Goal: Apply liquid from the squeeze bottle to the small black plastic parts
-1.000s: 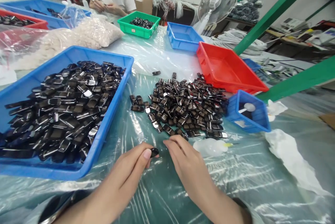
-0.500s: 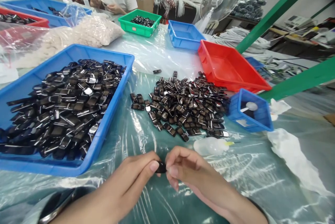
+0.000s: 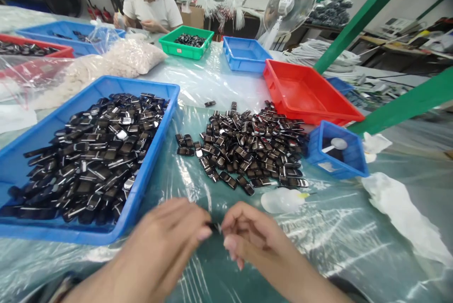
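- Black piece [image 3: 213,227], in head view, is pinched by the left hand [image 3: 164,239], its fingers blurred.
- Right hand [image 3: 256,239] is half curled beside it; its grip I cannot tell.
- Work on this piece seems unfinished; pile [image 3: 247,149] and blue tray [image 3: 71,237] hold many more, done or not is unclear.

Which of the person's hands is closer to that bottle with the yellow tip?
The right hand: it is just below and left of the bottle in the picture. The left hand is farther left, beyond the right.
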{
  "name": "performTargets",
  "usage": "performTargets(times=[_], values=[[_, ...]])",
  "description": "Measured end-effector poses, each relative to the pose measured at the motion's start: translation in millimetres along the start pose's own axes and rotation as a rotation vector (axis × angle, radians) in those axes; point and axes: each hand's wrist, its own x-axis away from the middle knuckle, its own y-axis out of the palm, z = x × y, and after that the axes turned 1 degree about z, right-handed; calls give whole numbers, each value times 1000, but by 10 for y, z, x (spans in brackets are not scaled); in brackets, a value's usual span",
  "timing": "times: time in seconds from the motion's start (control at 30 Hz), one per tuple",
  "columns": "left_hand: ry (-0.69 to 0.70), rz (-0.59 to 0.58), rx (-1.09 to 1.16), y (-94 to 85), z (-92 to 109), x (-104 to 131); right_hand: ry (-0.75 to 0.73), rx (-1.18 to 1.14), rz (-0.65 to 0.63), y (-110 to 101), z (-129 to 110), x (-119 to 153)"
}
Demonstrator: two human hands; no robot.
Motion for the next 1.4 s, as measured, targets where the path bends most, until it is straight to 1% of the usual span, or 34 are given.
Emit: performTargets(times=[0.03,0.07,0.1,0.13,0.17,0.2,0.23,0.27,0.3,0.33,0.37,0.4,0.43,0.47,0.53,0.57,0.63,0.7,0.8,0.87,1.0,1.07,1.13,1.2,1.27,1.33,1.4], values=[[-27,145,-163,-110,-28,11,-163,163,73,-12,-28,71],[-74,309,-351,-223,-63,16,-359,348,164,-37,-49,145],[-143,400,-528,-326,-101,14,-556,484,268,-76,-59,217],[-199,448,-656,-405,-135,4,-722,574,394,-129,-58,277],[-244,464,-746,-449,-157,-13,-858,602,542,-193,-43,320],[-260,459,-797,-452,-164,-34,-962,601,701,-263,-16,342],[-244,457,-827,-411,-153,-60,-998,592,814,-335,22,343],[-202,445,-841,-327,-124,-89,-991,588,884,-401,71,325],[-128,453,-864,-210,-82,-125,-917,594,893,-458,126,293],[-72,441,-886,-70,-36,-166,-812,612,861,-501,184,254],[-33,369,-900,80,6,-216,-689,621,812,-531,241,216],[-31,296,-910,225,37,-273,-571,616,760,-547,293,183],[-78,203,-921,352,51,-337,-471,605,714,-554,337,161],[-123,133,-930,451,44,-406,-391,586,677,-555,371,150],[-226,125,-948,551,-18,-546,-305,554,623,-556,405,159],[-276,131,-955,554,-60,-608,-287,555,607,-561,408,172],[-359,133,-956,499,-128,-700,-272,574,587,-581,398,204],[-392,113,-940,421,-138,-745,-263,602,567,-606,381,227],[-362,70,-887,356,-71,-751,-249,620,540,-626,360,237],[-318,72,-833,352,-26,-732,-234,605,534,-625,348,232],[-221,169,-651,379,43,-621,-227,610,546,-613,330,212],[-170,180,-524,402,99,-524,-230,628,542,-612,326,202],[-149,133,-376,433,159,-416,-238,648,532,-612,327,196],[-194,72,-189,471,195,-320,-251,659,529,-611,330,195],[-246,21,-25,509,187,-258,-259,662,530,-607,334,200],[-251,-12,44,540,145,-230,-258,672,531,-602,335,206],[-235,-26,50,559,91,-224,-253,690,525,-598,335,210]])
